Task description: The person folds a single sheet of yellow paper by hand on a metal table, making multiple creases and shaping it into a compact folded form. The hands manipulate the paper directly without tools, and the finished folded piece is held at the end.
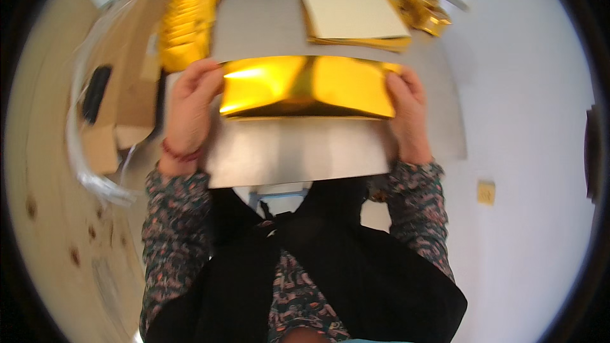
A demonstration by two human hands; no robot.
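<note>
A shiny gold foil sheet (305, 87), folded into a wide band, is held up over a grey metal table (298, 152). My left hand (190, 105) grips its left end, with a red bracelet on the wrist. Its right end is gripped by my right hand (408, 111). Both forearms wear dark flowered sleeves and rise from the lower edge.
A stack of gold sheets topped by a cream sheet (349, 6) lies at the table's far side. More gold pieces (187, 19) are piled at the far left and crumpled gold foil (426, 13) at the far right. An open cardboard box (121, 89) with clear plastic stands at left. A white wall (527, 121) is on the right.
</note>
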